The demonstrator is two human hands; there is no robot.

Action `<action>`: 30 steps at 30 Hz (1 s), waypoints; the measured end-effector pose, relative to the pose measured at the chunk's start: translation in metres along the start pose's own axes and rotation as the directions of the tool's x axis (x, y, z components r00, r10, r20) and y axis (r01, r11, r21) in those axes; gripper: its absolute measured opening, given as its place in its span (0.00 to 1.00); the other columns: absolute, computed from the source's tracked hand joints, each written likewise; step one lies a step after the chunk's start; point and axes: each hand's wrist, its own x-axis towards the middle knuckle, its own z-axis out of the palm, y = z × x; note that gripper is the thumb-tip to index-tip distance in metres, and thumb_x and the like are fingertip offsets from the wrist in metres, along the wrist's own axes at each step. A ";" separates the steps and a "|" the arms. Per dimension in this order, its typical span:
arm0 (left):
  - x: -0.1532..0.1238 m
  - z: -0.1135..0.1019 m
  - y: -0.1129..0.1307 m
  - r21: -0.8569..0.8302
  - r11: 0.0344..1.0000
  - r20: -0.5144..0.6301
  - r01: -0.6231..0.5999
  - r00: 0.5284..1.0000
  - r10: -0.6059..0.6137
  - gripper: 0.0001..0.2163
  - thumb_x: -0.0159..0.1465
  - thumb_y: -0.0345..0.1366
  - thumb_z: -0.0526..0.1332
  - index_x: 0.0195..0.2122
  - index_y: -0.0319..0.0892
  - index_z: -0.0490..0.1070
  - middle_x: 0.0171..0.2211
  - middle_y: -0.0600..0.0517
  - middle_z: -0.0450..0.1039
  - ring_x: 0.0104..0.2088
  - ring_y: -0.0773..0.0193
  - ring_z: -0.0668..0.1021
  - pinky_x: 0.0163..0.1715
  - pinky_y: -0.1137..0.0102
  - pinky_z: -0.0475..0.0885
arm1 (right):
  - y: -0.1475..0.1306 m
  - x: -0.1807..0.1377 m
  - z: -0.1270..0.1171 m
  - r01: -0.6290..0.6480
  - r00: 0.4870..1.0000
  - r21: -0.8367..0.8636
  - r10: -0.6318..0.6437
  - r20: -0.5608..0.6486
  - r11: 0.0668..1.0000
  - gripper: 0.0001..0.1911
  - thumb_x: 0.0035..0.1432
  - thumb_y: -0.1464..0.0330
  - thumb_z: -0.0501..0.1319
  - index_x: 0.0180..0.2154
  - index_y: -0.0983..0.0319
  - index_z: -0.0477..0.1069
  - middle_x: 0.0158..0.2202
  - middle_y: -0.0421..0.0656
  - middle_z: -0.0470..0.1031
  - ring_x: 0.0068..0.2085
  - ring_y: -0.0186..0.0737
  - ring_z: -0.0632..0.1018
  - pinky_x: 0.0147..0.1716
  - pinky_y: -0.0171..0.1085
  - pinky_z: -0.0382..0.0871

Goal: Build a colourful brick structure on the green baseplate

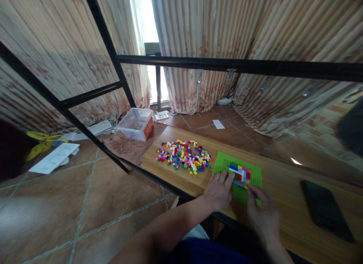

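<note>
A green baseplate lies on the wooden table, with a small multicoloured brick build standing on it. My left hand rests flat at the plate's left edge, fingers stretched out and touching the build's left side. My right hand sits at the plate's near edge, its fingers pinched at the build's lower right corner around a small piece I cannot make out. A loose pile of small coloured bricks is spread on the table to the left of the plate.
A dark phone lies on the table at the right. A black metal frame crosses the view. On the tiled floor stand a clear plastic box, papers and a yellow object. Curtains hang behind.
</note>
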 end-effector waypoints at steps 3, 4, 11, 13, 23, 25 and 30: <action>-0.014 -0.012 -0.006 -0.084 0.993 -0.034 -0.081 0.996 0.079 0.29 0.63 0.34 0.55 0.66 0.37 0.50 0.63 0.40 0.58 0.62 0.52 0.63 0.59 0.56 0.63 | -0.034 0.005 0.010 0.085 0.994 0.095 -0.091 0.063 0.992 0.18 0.63 0.57 0.52 0.41 0.60 0.75 0.44 0.49 0.77 0.45 0.46 0.77 0.46 0.45 0.70; -0.020 -0.017 -0.009 -0.100 0.990 -0.040 -0.098 0.995 0.094 0.28 0.63 0.32 0.55 0.65 0.38 0.52 0.62 0.41 0.60 0.61 0.52 0.64 0.59 0.56 0.64 | -0.043 0.008 0.014 0.100 0.990 0.117 -0.110 0.086 0.988 0.18 0.63 0.58 0.52 0.41 0.59 0.75 0.44 0.49 0.77 0.45 0.45 0.77 0.46 0.44 0.70; -0.062 -0.056 -0.065 -0.095 0.984 -0.199 0.151 0.966 -0.168 0.15 0.65 0.29 0.53 0.52 0.41 0.68 0.48 0.44 0.72 0.49 0.55 0.73 0.51 0.57 0.71 | -0.078 0.022 0.059 0.237 0.927 0.154 -0.271 0.259 0.959 0.16 0.64 0.63 0.51 0.42 0.61 0.75 0.39 0.48 0.77 0.42 0.44 0.76 0.45 0.45 0.69; -0.070 -0.060 -0.083 -0.096 0.976 -0.280 0.194 0.936 -0.214 0.12 0.66 0.29 0.52 0.48 0.41 0.69 0.44 0.45 0.73 0.47 0.56 0.74 0.49 0.59 0.72 | -0.084 0.021 0.073 0.250 0.906 0.158 -0.289 0.309 0.955 0.15 0.64 0.65 0.51 0.43 0.61 0.75 0.39 0.47 0.77 0.42 0.44 0.75 0.45 0.44 0.69; -0.075 -0.050 -0.101 -0.024 0.975 -0.266 0.220 0.939 -0.218 0.09 0.67 0.33 0.54 0.47 0.43 0.69 0.42 0.46 0.74 0.44 0.58 0.76 0.45 0.62 0.73 | -0.093 0.011 0.118 0.327 0.871 0.068 -0.328 0.366 0.943 0.12 0.62 0.64 0.57 0.44 0.60 0.74 0.38 0.46 0.75 0.42 0.44 0.73 0.43 0.42 0.65; -0.075 -0.050 -0.100 -0.011 0.973 -0.253 0.230 0.941 -0.226 0.09 0.67 0.33 0.55 0.47 0.43 0.69 0.43 0.46 0.74 0.44 0.58 0.76 0.45 0.62 0.73 | -0.088 0.012 0.118 0.335 0.875 0.051 -0.331 0.353 0.941 0.12 0.63 0.65 0.55 0.44 0.60 0.74 0.38 0.46 0.75 0.42 0.44 0.73 0.44 0.42 0.65; -0.075 -0.051 -0.098 0.009 0.970 -0.259 0.243 0.937 -0.233 0.10 0.67 0.33 0.54 0.47 0.43 0.68 0.44 0.47 0.74 0.45 0.59 0.75 0.46 0.63 0.72 | -0.072 0.021 0.112 0.310 0.909 -0.004 -0.295 0.295 0.951 0.14 0.64 0.69 0.51 0.44 0.61 0.75 0.39 0.47 0.75 0.41 0.44 0.72 0.45 0.42 0.65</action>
